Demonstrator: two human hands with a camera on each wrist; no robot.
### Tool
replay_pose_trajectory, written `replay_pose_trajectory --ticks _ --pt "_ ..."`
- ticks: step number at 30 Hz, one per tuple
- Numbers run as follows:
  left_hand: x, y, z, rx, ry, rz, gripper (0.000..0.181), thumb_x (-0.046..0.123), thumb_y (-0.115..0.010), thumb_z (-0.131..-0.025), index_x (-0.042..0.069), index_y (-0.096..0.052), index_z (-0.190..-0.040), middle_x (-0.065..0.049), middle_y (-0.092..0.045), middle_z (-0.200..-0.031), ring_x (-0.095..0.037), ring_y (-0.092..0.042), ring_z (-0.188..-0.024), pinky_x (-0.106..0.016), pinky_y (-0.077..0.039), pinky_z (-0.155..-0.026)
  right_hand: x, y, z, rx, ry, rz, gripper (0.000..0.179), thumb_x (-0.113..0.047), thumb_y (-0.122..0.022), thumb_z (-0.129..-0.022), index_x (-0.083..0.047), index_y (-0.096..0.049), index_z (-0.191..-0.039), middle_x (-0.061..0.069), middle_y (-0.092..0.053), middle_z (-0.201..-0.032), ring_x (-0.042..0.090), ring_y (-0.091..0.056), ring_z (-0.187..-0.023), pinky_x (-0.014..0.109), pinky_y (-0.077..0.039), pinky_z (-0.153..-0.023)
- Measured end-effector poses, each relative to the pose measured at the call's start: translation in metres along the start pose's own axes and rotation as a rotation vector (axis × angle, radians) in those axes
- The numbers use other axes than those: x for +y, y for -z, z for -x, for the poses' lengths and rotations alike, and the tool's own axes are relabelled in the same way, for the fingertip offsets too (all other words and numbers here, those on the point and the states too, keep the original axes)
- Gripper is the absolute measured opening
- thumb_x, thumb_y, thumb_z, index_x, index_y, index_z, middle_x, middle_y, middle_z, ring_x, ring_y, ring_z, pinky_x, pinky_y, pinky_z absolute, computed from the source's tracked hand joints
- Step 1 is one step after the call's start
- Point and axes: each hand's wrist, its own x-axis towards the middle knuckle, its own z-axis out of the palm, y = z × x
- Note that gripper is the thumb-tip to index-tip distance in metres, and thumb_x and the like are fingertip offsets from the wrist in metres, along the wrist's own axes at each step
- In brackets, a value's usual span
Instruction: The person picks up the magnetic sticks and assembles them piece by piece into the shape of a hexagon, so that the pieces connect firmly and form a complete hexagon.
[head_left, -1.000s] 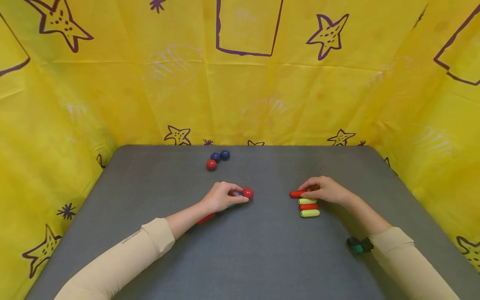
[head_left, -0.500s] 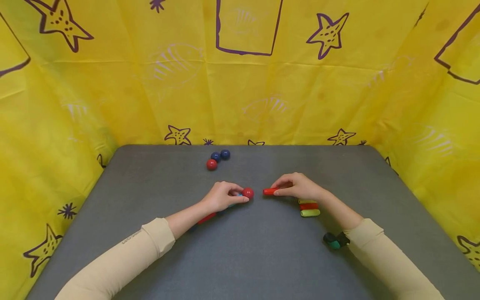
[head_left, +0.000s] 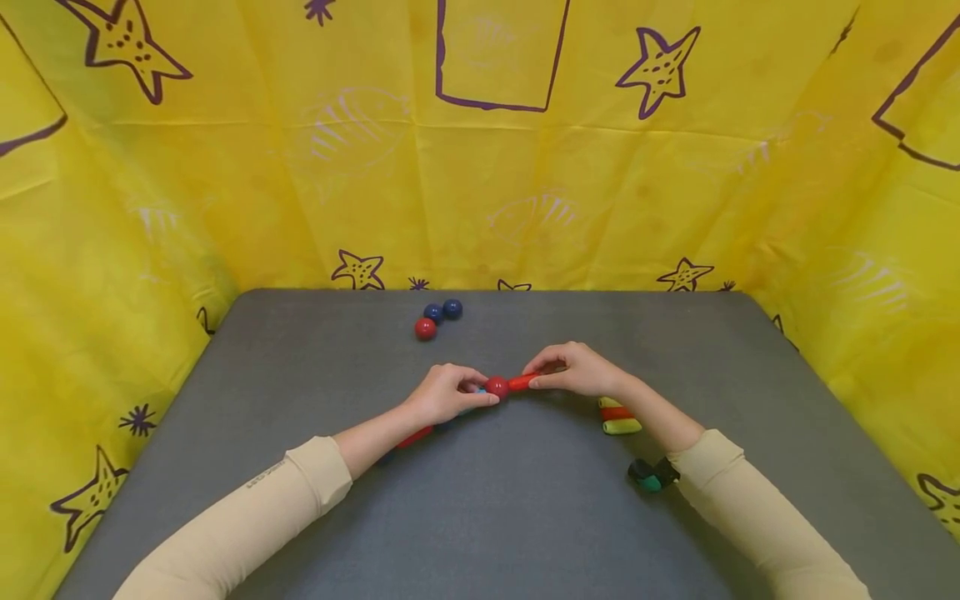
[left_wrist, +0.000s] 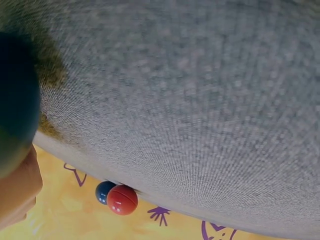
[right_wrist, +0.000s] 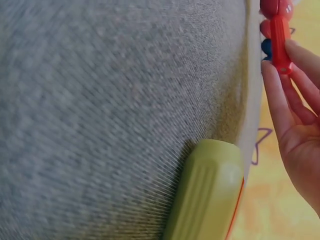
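In the head view my left hand [head_left: 441, 395] pinches a glossy red ball [head_left: 497, 387] between thumb and fingers. A light blue piece shows behind the ball, mostly covered by that hand. Under the left wrist lies a red rod [head_left: 415, 437], partly hidden, with dark blue pieces by it. My right hand [head_left: 581, 371] pinches another red rod [head_left: 521, 382], whose tip meets the ball's right side. The right wrist view shows this red rod [right_wrist: 280, 42] between thumb and fingers, in line with the ball [right_wrist: 272, 7]. In the left wrist view a dark blurred round piece [left_wrist: 17, 95] fills the left edge.
Two dark blue balls [head_left: 452, 309] and a red ball [head_left: 425, 329] sit near the back of the grey table [head_left: 495, 517]. Yellow-green rods [head_left: 622, 427] with a red rod [head_left: 617, 413] between them lie under the right forearm. Yellow printed cloth [head_left: 480, 192] encloses the table.
My right hand has carried the red rod leftward from the rod row until its end reached the red ball. The left hand has stayed in place with the ball.
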Motion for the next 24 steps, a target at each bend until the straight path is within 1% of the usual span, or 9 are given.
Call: replay_pose_trajectory --ticks 7,10,13,17,20,24 --pt "0.001 0.002 -0.001 0.004 -0.024 0.011 0.033 0.036 -0.077 -0.084 0.009 -0.075 -0.101 0.003 -0.071 -0.086 -0.007 -0.062 -0.076 -0.026 -0.051 -0.072 0.0 -0.004 -0.001 -0.004 -0.016 -0.056 0.022 -0.026 -0.076 -0.086 -0.017 -0.075 -0.106 -0.005 -0.071 -0.096 0.016 -0.064 -0.085 0.031 -0.052 -0.077" --pt "0.003 0.002 -0.002 -0.007 -0.032 0.024 0.035 0.036 -0.077 -0.084 0.008 -0.074 -0.105 0.002 -0.071 -0.09 -0.008 -0.064 -0.079 -0.027 -0.052 -0.075 -0.001 -0.006 -0.002 0.003 -0.025 -0.072 0.022 -0.027 -0.076 -0.086 -0.018 -0.075 -0.106 -0.005 -0.072 -0.096 0.015 -0.064 -0.086 0.03 -0.052 -0.078" --pt "0.006 0.001 -0.005 -0.019 -0.055 0.011 0.039 0.037 -0.076 -0.084 0.007 -0.073 -0.109 0.001 -0.071 -0.095 -0.008 -0.064 -0.082 -0.026 -0.052 -0.078 -0.002 -0.009 -0.003 -0.002 -0.012 -0.087 0.024 -0.027 -0.076 -0.086 -0.016 -0.075 -0.107 -0.004 -0.072 -0.098 0.015 -0.065 -0.088 0.03 -0.053 -0.079" --pt "0.009 0.001 -0.008 -0.025 -0.09 -0.023 0.035 0.036 -0.076 -0.085 0.009 -0.074 -0.106 0.003 -0.07 -0.087 -0.009 -0.059 -0.075 -0.026 -0.049 -0.071 -0.004 -0.01 -0.006 -0.009 -0.001 -0.098 0.023 -0.025 -0.076 -0.086 -0.016 -0.075 -0.108 -0.005 -0.071 -0.1 0.014 -0.066 -0.091 0.03 -0.053 -0.081" --pt "0.01 0.0 -0.008 -0.024 -0.111 -0.026 0.031 0.034 -0.075 -0.086 0.01 -0.075 -0.104 0.004 -0.068 -0.083 -0.011 -0.056 -0.072 -0.026 -0.046 -0.066 -0.005 -0.01 -0.007 -0.01 -0.009 -0.098 0.022 -0.024 -0.076 -0.086 -0.018 -0.075 -0.107 -0.006 -0.071 -0.099 0.012 -0.067 -0.091 0.03 -0.053 -0.081" --pt "0.012 0.001 -0.006 -0.029 -0.129 -0.026 0.03 0.034 -0.073 -0.088 0.011 -0.075 -0.106 0.003 -0.07 -0.087 -0.01 -0.056 -0.073 -0.025 -0.046 -0.067 -0.006 -0.008 -0.008 -0.02 0.006 -0.097 0.023 -0.023 -0.076 -0.086 -0.017 -0.074 -0.108 -0.005 -0.071 -0.1 0.013 -0.067 -0.091 0.03 -0.053 -0.081"
